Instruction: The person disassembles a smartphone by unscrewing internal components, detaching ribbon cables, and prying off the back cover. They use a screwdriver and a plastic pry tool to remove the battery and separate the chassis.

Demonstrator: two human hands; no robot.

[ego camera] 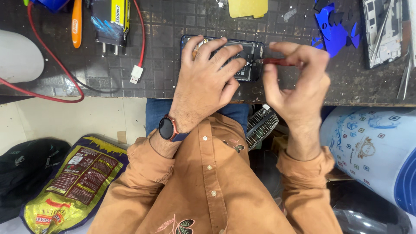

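Note:
An opened phone (252, 58) with its back off lies on the dark gridded work mat (164, 65). My left hand (208, 80) lies flat over the phone and pins it down, fingers spread; a dark watch sits on that wrist. My right hand (299, 82) grips a red-handled screwdriver (277, 62) whose tip points left into the phone's right end. Orange shirt sleeves cover both forearms.
On the mat: a white plug on a red cable (136, 73), a charger block (110, 21), an orange tool (76, 24), a yellow card (248, 8), blue plastic scraps (333, 28), a phone frame (381, 30), tweezers (405, 78). Below the table edge stand a small fan (260, 125), a patterned blue-white container (372, 147), a yellow bag (73, 182).

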